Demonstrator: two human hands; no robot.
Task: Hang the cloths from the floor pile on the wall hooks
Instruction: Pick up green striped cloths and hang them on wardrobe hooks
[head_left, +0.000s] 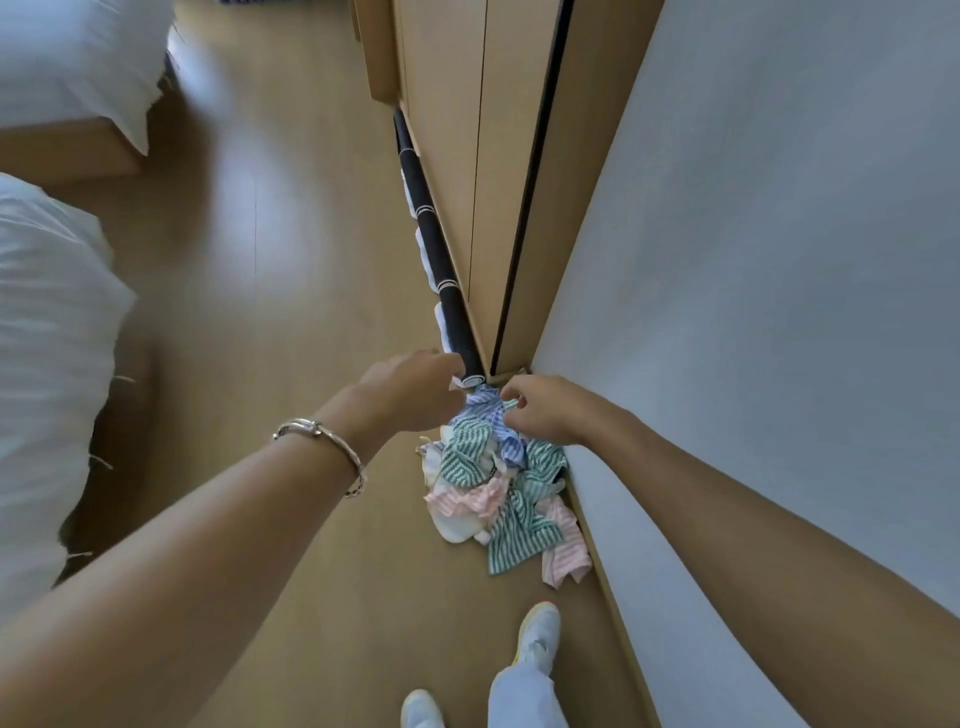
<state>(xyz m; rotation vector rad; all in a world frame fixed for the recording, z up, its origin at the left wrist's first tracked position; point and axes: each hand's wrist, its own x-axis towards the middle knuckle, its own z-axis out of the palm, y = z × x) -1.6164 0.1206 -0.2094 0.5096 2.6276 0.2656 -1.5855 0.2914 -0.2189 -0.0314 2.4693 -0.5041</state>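
- Head view, looking steeply down: a pile of striped cloths (498, 499) lying on the wooden floor (270, 312), pushed against the foot of the grey wall (779, 260), just before the corner with the wooden wardrobe (447, 156).
- Long axis of the pile running along the wall, away from the white shoes (540, 634) toward that corner; ahead of and below both hands.
- Right hand (545, 410) at the far end of the pile, fingers curled, pinching the blue-striped cloth (491, 415) lying on top there.
- Left hand (410, 389), silver bracelet (322, 441) on the wrist, reaching to the same cloth from the room side; only the back showing, fingers hidden, so cannot tell whether gripping or only touching.
- Right hand nearer to the wall, left hand nearer to the black roll (436, 244) lying along the wardrobe foot, its end just beside the pile.
- No wall hooks visible here; probably necessary next to lift the blue-striped cloth free and search up the wall. Possible trouble: neighbouring cloths coming up together.
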